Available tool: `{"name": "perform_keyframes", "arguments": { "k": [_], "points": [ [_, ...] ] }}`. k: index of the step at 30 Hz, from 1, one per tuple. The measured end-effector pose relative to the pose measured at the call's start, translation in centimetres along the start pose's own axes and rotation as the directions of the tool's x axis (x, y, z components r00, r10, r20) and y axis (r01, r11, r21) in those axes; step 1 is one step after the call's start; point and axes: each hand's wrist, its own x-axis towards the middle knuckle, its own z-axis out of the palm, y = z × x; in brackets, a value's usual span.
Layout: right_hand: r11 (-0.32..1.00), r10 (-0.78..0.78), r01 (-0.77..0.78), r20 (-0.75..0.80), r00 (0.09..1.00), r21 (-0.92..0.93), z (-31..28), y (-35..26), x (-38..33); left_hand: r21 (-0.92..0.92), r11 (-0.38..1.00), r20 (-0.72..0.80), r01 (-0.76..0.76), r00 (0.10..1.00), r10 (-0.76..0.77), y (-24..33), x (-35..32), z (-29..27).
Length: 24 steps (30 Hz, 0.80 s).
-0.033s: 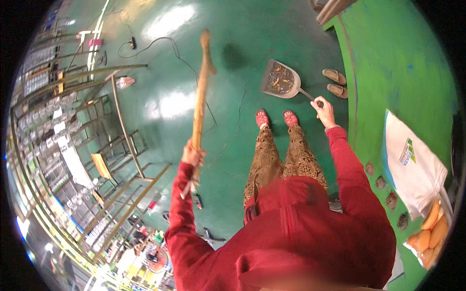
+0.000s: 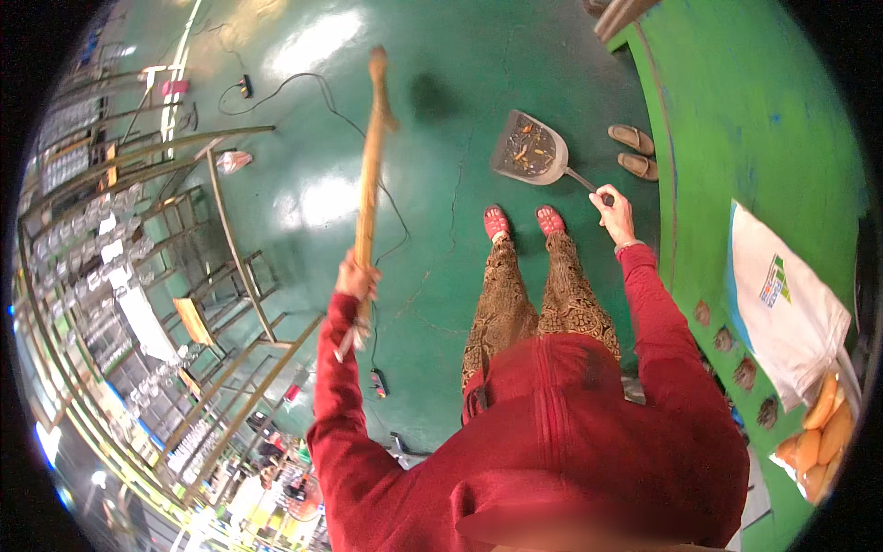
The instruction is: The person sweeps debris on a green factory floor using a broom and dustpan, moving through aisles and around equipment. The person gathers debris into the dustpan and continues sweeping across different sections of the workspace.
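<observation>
My left hand (image 2: 357, 277) is closed around a long, straw-coloured broom (image 2: 370, 175), held raised over the green floor. Its far end widens a little, and pale loose strands hang near my wrist. On the right, my right hand (image 2: 614, 213) grips the dark handle of a grey dustpan (image 2: 559, 172). The pan lies in front of my feet, its mouth turned to the left. Inside it is litter (image 2: 531, 152) of small orange, pale and dark scraps. The broom is well apart from the dustpan.
Brown slippers (image 2: 636, 166) lie beside the green platform (image 2: 736, 101) on the right. A white sack (image 2: 782, 304) and a clear bag of orange-brown pieces (image 2: 821, 442) rest on the platform. A black cable (image 2: 326, 92) crosses the floor. Metal racks (image 2: 241, 239) fill the left side.
My left hand and the broom have shifted slightly left and away from me. My right hand and the dustpan have hardly moved.
</observation>
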Motion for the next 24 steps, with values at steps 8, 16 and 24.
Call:
{"name": "perform_keyframes", "arguments": {
  "k": [8,16,24],
  "points": [
    [0.954,0.209,-0.124,-0.309,0.928,0.273,2.0,3.7,-5.9,0.329,0.938,-0.007,-0.113,0.993,0.122,9.7,20.7,1.7],
    [0.92,0.346,-0.215,-0.421,0.839,0.328,2.7,6.1,-8.1,0.831,0.519,0.178,-0.201,0.979,0.095,-6.4,16.2,7.3],
    [0.906,0.379,-0.238,-0.422,0.824,0.349,2.0,9.5,-8.8,0.163,0.939,0.649,0.303,0.684,-0.333,-4.1,-3.5,9.7]
  ]
}}
